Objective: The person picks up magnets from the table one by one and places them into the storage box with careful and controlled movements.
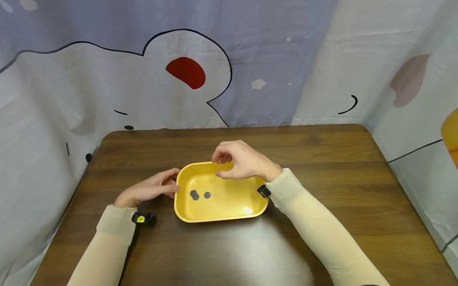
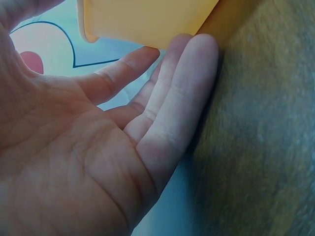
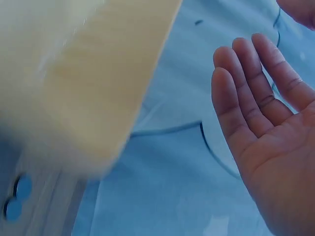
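Observation:
A shallow yellow tray (image 1: 222, 219) stands on the table with several small dark discs (image 1: 207, 195) near its left end; two of these overlap. My left hand (image 1: 155, 186) holds that end, the thumb on the rim and the fingers against the outer wall. In the left wrist view, fingers (image 2: 189, 83) reach the lower part of the tray (image 2: 142, 22). Over the far rim hovers my right hand (image 1: 243, 161), fingers loosely bent and apart from the thumb. Its palm (image 3: 283, 157) looks bare in the right wrist view, where the tray (image 3: 98, 88) is blurred.
The brown wooden table (image 1: 358, 198) runs to a printed curtain (image 1: 272, 71) at the back and sides. Two blue-looking round things (image 3: 22, 187) show at the lower left of the right wrist view. Each wrist wears a small black camera (image 1: 264, 191).

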`<state>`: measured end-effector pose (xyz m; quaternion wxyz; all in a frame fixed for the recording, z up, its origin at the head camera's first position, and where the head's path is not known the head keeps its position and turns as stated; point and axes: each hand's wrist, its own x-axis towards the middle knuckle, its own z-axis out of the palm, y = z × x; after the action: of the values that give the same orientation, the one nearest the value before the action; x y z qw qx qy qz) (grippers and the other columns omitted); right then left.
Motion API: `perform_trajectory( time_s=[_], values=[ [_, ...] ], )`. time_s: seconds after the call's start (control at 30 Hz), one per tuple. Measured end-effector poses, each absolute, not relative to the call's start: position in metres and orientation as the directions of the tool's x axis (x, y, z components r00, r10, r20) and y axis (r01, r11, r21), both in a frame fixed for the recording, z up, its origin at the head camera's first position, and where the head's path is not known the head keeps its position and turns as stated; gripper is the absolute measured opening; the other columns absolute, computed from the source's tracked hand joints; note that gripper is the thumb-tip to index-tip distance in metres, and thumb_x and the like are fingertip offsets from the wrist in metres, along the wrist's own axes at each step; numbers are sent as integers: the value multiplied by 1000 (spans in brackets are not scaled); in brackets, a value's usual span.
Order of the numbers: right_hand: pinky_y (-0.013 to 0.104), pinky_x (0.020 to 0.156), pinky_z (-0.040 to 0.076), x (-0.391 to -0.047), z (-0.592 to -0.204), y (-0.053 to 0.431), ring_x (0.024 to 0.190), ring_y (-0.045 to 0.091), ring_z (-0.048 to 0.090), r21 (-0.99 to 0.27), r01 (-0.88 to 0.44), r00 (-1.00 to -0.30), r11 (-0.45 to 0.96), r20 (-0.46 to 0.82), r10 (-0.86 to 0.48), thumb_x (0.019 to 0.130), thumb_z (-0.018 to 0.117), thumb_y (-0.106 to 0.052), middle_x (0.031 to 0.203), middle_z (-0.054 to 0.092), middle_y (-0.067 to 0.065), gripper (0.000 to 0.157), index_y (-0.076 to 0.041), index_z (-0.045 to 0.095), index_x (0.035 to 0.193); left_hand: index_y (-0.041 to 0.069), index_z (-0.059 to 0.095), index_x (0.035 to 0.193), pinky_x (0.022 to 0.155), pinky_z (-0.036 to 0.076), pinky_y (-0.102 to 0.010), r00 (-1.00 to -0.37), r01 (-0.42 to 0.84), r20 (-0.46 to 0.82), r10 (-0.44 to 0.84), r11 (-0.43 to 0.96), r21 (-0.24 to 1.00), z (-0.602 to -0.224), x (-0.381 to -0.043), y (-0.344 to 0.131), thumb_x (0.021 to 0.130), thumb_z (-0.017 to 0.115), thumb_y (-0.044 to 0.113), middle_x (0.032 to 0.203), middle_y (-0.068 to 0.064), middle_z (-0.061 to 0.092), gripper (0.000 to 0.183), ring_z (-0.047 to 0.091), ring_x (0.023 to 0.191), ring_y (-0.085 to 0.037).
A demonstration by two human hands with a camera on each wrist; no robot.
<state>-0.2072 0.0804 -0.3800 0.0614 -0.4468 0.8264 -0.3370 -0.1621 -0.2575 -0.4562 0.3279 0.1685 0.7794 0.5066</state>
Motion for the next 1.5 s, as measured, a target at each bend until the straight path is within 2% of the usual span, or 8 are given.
perform_trajectory(
  time_s=[0.13, 0.27, 0.57, 0.7, 0.93, 1.17, 1.33, 1.5],
  values=[
    [33, 83, 60, -212, -375, 107, 88, 12, 67, -643, -665, -637, 380, 224, -737, 83, 84, -21, 101, 72, 3, 23, -14, 73, 103, -1, 39, 149, 91, 62, -31, -731, -76, -344, 590, 431, 899, -456, -162, -260, 104, 59, 21, 126, -24, 61, 54, 69, 101, -23],
    [36, 82, 60, -215, -377, 135, 88, 16, 68, -645, -644, -673, 411, 223, -705, 84, 84, -20, 100, 72, -1, 24, -15, 72, 104, -1, 38, 150, 91, 61, -30, -731, -89, -357, 581, 438, 895, -456, -163, -262, 104, 59, 23, 126, -23, 62, 56, 69, 101, -23],
    [44, 79, 61, -207, -395, 187, 85, 22, 69, -632, -594, -735, 498, 176, -654, 83, 85, -18, 97, 72, 3, 24, -14, 73, 104, -1, 39, 149, 90, 62, -30, -738, -71, -337, 585, 429, 900, -457, -162, -263, 103, 61, 24, 124, -22, 62, 57, 68, 101, -24],
    [42, 77, 61, -199, -404, 206, 85, 23, 68, -594, -586, -756, 551, 156, -636, 83, 85, -19, 96, 71, -1, 24, -17, 72, 103, 0, 39, 149, 91, 62, -31, -741, -68, -331, 584, 426, 902, -456, -160, -263, 103, 62, 23, 125, -21, 61, 56, 68, 103, -25],
    [38, 73, 59, -181, -419, 238, 82, 19, 66, -515, -556, -799, 652, 114, -591, 80, 86, -17, 92, 72, 3, 25, -10, 74, 101, 2, 41, 148, 91, 62, -31, -747, -77, -342, 570, 436, 897, -452, -157, -264, 102, 62, 24, 123, -20, 63, 55, 69, 102, -24],
    [31, 72, 54, -156, -432, 256, 77, 11, 62, -387, -416, -880, 823, -58, -472, 79, 86, -23, 85, 69, -3, 22, -13, 73, 93, -1, 39, 148, 92, 61, -30, -741, -76, -340, 579, 430, 899, -447, -155, -262, 103, 61, 23, 123, -23, 63, 56, 69, 102, -23],
    [33, 70, 53, -149, -436, 255, 74, 9, 59, -348, -392, -895, 852, -70, -440, 79, 87, -26, 81, 66, -4, 22, -14, 71, 90, -2, 39, 149, 91, 61, -30, -739, -75, -335, 584, 423, 903, -448, -156, -263, 103, 61, 22, 124, -24, 63, 56, 69, 102, -23],
    [32, 67, 50, -149, -438, 249, 72, 10, 56, -352, -386, -897, 852, -70, -436, 79, 83, -18, 80, 64, -3, 16, -14, 69, 87, -1, 39, 149, 92, 61, -31, -739, -78, -337, 583, 423, 903, -448, -154, -263, 103, 61, 23, 125, -24, 63, 56, 69, 103, -23]
  ],
)
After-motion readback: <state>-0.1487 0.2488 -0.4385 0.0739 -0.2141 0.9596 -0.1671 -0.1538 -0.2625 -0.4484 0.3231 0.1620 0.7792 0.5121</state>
